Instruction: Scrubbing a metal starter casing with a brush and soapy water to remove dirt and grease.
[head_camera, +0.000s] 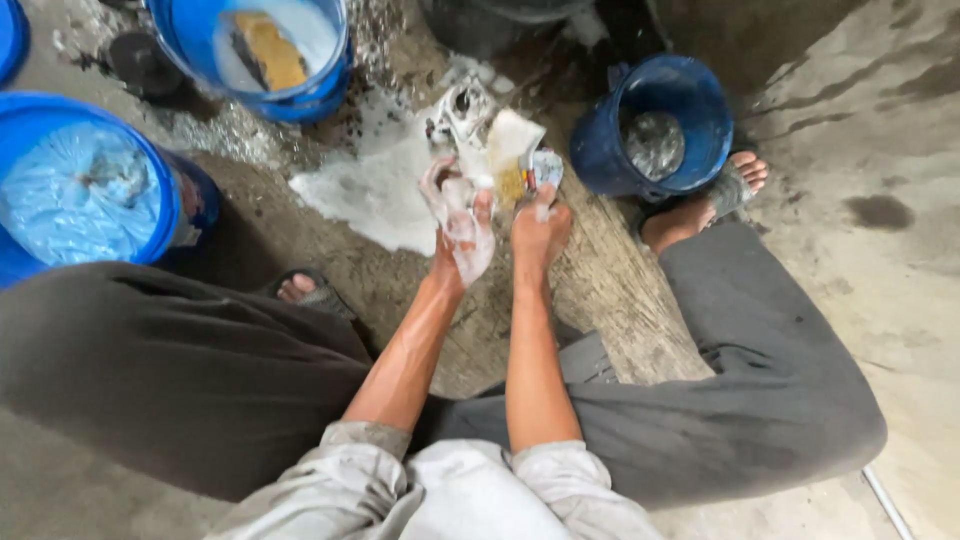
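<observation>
The left hand (462, 225), slick with white suds, has its grip curled around a lumpy, shiny metal part (466, 112). The right hand (540, 225) has its grip pinched on a soft yellow sponge (513, 160) pressed to that part. Both hover over rough, wet concrete floor (870, 120) where foam (375, 185) spreads. A round dark-blue plastic bucket (610, 150) stands just right; blue tubs (190, 190) sit left.

Wet grey concrete floor (880, 150) with white suds (370, 185), ringed by blue buckets (655, 130).
</observation>
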